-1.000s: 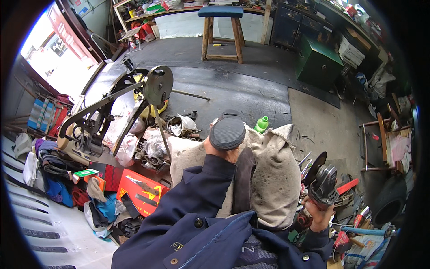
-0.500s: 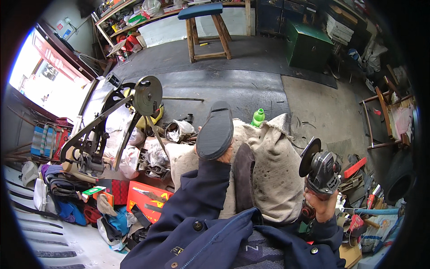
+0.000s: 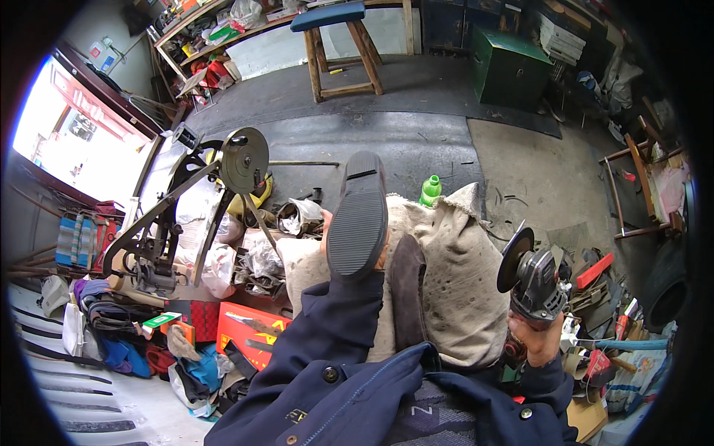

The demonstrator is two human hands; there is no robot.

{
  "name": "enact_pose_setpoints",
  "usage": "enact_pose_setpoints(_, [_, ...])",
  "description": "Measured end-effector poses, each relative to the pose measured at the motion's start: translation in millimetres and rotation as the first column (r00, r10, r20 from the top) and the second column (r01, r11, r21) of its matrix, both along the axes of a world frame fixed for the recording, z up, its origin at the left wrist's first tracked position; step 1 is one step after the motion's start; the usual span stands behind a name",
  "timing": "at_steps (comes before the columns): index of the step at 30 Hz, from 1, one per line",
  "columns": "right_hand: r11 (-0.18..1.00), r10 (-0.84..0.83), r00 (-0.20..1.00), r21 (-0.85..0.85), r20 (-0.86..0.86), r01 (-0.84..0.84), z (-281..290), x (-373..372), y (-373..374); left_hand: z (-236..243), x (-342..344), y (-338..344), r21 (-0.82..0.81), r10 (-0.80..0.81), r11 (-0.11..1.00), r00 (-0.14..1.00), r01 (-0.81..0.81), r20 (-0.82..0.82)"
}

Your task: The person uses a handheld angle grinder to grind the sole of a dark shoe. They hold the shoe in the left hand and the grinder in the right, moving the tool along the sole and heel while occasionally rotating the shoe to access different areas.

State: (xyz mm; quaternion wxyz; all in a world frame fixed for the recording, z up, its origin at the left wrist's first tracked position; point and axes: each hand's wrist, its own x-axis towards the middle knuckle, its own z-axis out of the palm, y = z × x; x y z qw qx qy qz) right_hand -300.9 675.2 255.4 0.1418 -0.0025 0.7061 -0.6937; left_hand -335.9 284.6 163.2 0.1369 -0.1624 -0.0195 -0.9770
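Over my lap lies a stained beige cloth (image 3: 465, 275). My left hand (image 3: 382, 259) is closed round a shoe (image 3: 358, 223), whose black ribbed sole faces up and whose toe points away from me; most of the fingers are hidden behind it. Off to the right, my right hand (image 3: 537, 340) grips an angle grinder (image 3: 541, 286) by its body. The grinder's dark disc (image 3: 515, 260) stands nearly upright, apart from the shoe. A second shoe, dark brown and suede-like (image 3: 409, 293), rests on the cloth between my legs.
A hand-cranked sewing machine (image 3: 160, 215) stands at left, near bags and metal parts. A green bottle (image 3: 431, 190) is just beyond the cloth. Tools and scraps (image 3: 595, 297) crowd the right. Farther off are a blue-topped stool (image 3: 329, 18) and a green box (image 3: 512, 68).
The shoe in my left hand has tipped, its toe rising a little and its sole showing longer. My right hand still holds the grinder in nearly the same place.
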Motion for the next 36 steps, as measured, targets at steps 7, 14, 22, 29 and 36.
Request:
enact_pose_setpoints(7, [0.999,0.032,0.999,0.032,-0.021,-0.031,-4.2,0.1,6.0,25.0,5.6,-0.1,-0.134,-0.033,0.989,0.977,0.062,0.213])
enact_pose_setpoints(14, [1.000,0.025,1.000,-0.007,-0.015,-0.025,-6.8,0.1,9.1,33.6,15.3,13.0,-0.434,-0.053,0.886,0.964,0.167,0.262])
enact_pose_setpoints(22, [0.999,0.025,1.000,0.021,0.001,-0.025,-5.1,-2.2,16.0,37.0,30.7,60.9,-0.766,0.053,0.571,0.918,0.295,0.393])
enact_pose_setpoints(29, [0.998,0.027,0.997,0.053,-0.073,-0.023,-6.2,-2.6,17.6,52.0,17.7,64.3,-0.968,0.365,0.194,0.904,0.161,0.224])
enact_pose_setpoints(36, [0.965,0.178,0.981,0.208,-0.071,-0.160,7.8,-23.2,19.6,43.9,-27.4,59.6,-0.847,0.216,0.422,0.872,0.323,0.440])
